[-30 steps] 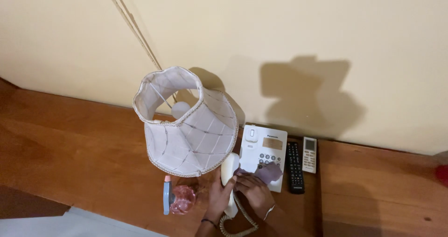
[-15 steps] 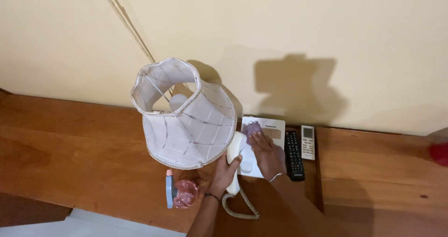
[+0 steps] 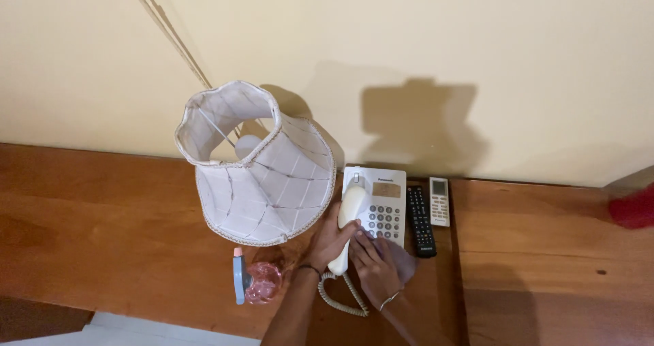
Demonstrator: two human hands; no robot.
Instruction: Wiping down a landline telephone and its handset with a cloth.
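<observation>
— Where was the white corded telephone handset [image 3: 346, 225]?

— Your left hand [image 3: 328, 240] had its fingers wrapped around it, just above the white desk phone [image 3: 379, 206] on the brown wooden table [image 3: 102, 237].

— And your right hand [image 3: 374, 269]?

— It pressed a purple cloth [image 3: 402, 261] flat against the phone's near edge, right of the white fabric lampshade [image 3: 262, 172].

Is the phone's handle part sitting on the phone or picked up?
Picked up. The left hand holds the handset tilted, its lower end off the phone base.
</observation>
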